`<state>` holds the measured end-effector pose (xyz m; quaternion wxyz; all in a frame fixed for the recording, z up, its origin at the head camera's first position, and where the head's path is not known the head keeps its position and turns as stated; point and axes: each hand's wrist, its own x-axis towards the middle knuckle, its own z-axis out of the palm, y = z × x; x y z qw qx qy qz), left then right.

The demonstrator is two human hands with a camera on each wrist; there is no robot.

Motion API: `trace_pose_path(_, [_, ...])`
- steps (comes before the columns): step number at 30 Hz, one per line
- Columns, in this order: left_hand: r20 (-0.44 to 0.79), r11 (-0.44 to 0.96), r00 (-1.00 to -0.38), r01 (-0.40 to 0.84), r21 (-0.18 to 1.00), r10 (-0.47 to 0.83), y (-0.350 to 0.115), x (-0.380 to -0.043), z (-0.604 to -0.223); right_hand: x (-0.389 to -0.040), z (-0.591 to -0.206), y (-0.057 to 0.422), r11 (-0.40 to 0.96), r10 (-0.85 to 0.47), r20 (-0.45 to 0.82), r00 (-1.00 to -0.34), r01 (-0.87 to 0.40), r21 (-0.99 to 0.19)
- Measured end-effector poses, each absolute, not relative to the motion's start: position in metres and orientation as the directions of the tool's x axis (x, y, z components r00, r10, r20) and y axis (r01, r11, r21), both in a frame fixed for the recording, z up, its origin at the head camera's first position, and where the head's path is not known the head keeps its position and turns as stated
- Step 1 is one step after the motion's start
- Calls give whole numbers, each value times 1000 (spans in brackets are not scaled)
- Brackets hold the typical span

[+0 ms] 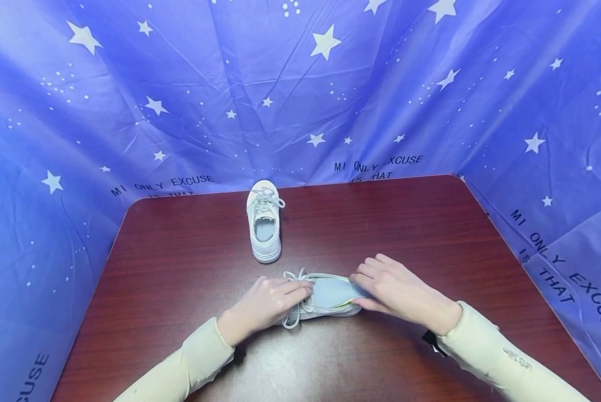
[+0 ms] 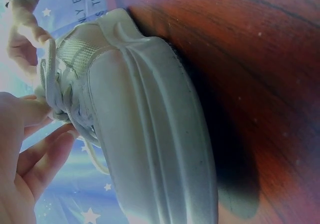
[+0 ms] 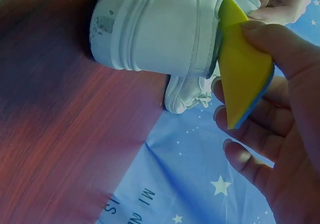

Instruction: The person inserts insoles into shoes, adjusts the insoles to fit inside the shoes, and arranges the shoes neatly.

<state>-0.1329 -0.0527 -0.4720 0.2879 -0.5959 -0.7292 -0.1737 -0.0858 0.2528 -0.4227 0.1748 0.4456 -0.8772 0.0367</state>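
A white sneaker (image 1: 325, 310) with loosely bowed laces lies across the table, its toe to the left. My left hand (image 1: 265, 304) is over its front and grips it at the tongue, beside the laces (image 2: 62, 92). From its opening a loose insole (image 1: 334, 291) sticks out at the heel end, grey-blue on top and yellow underneath. My right hand (image 1: 396, 287) pinches the insole's heel end between thumb and fingers. In the right wrist view the insole's yellow underside (image 3: 245, 69) rises past the heel collar; its front part is hidden inside the sneaker.
A second white sneaker (image 1: 267, 250) stands upright farther back, toe toward the curtain, with a grey-blue insole inside. The dark red wooden table (image 1: 190, 240) reaches to a blue star-printed curtain (image 1: 280, 72) at the back and sides.
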Motion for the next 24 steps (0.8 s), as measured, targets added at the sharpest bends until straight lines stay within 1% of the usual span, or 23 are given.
trace_pose_path(6, [623,226,-127,971,-82,772,-52,-132,-472,-87,-425,250,594,-770,354,-531,-799,93])
trace_pose_path(15, [617,221,-127,972,-78,776,-51,-132,-470,-89,-429,240,586,-781,360,-510,-798,140])
trace_pose_path(24, [624,233,-125,968,-95,771,-51,-130,-470,-91,-433,232,589,-782,358,-511,-794,153])
